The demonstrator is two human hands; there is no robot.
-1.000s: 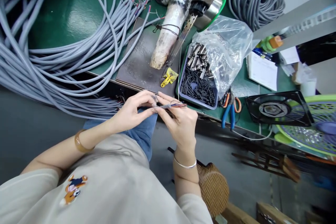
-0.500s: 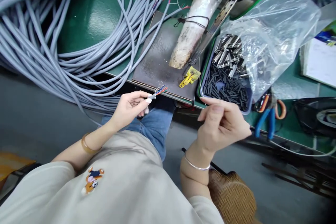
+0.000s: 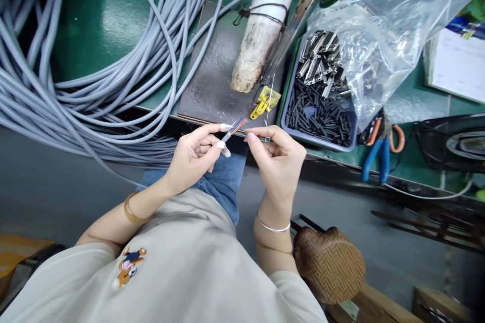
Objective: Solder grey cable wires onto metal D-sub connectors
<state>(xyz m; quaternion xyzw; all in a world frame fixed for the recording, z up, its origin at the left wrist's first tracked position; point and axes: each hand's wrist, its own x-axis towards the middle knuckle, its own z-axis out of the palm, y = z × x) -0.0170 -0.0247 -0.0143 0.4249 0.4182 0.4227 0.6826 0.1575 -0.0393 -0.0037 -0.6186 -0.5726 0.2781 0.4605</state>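
My left hand (image 3: 197, 150) pinches the end of a grey cable (image 3: 226, 138) between thumb and fingers, just off the bench's front edge. Blue, red and orange wires (image 3: 238, 127) fan out of its stripped end, pointing up and right. Close to the wire tips is my right hand (image 3: 278, 154), thumb and index finger pressed together. What it pinches, if anything, is too small to make out. A thin pale strand (image 3: 270, 103) runs up behind its fingers, past a small yellow tool (image 3: 261, 106) on the dark board (image 3: 212, 60).
Many grey cables (image 3: 113, 81) with stripped ends cover the bench's left. A wrapped white cylinder (image 3: 253, 40) lies on the board. To the right are a bin of black pieces and metal connectors (image 3: 320, 121), a plastic bag (image 3: 394, 25), blue-handled pliers (image 3: 375, 159) and a stool (image 3: 333, 265).
My right hand has moved left, from beside the bin to the wire tips. My left hand keeps hold of the cable, and its index finger now reaches toward the wires. The view has shifted slightly.
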